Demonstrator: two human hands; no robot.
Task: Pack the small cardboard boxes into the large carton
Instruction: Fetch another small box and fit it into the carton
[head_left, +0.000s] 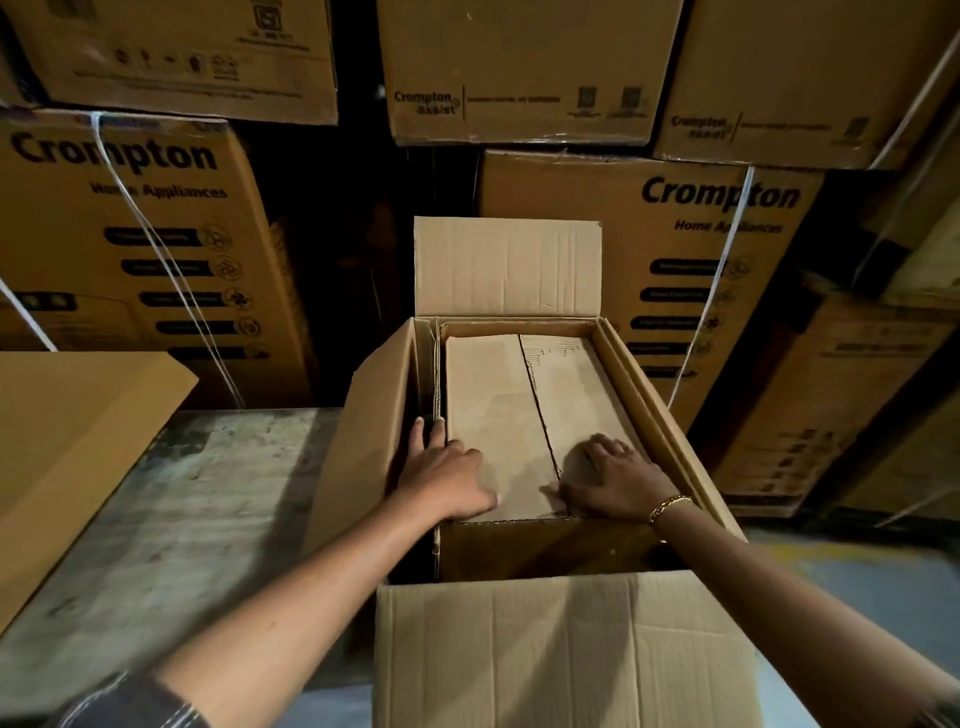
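Backdrop: stacked Crompton cartons (722, 249). Worn table (171, 499) carries large carton (561, 654), flaps open. Small cardboard box (519, 405) inside. Left hand (447, 475) and right hand (618, 480) spread flat, palms pressing box top.

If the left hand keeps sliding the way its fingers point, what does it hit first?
The left hand lies on the small box, fingers pointing away along its left edge. Straight on, it likely meets the large carton's far wall; depth is unclear.
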